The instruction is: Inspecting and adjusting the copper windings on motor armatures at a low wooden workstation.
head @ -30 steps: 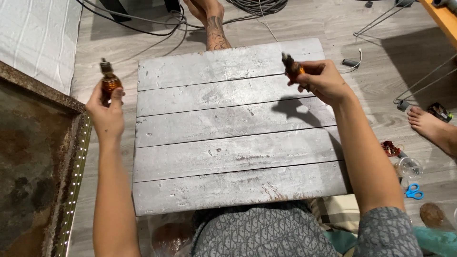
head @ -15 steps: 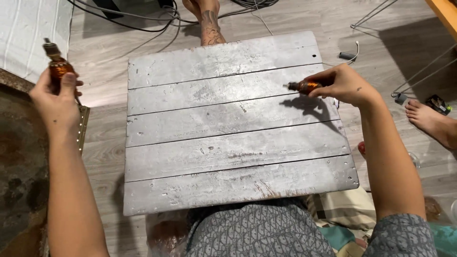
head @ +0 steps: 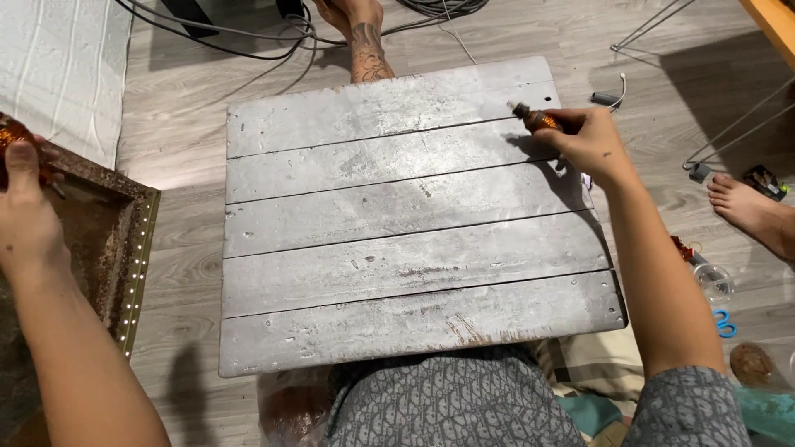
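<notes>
Our right hand is clenched on a small amber bottle, tipped sideways over the grey plank table's far right corner. Left hand grips a second amber bottle above the rusty tray, well left of the table.

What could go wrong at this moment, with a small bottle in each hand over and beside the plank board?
1. The right hand holds a small amber bottle tipped on its side over the grey plank board; its contents might drip where unwanted.
2. The left hand holds another bottle at the frame's edge, over the rusty tray; barely watched, it could slip.
3. Cables and scissors lie on the floor near bare feet.
</notes>
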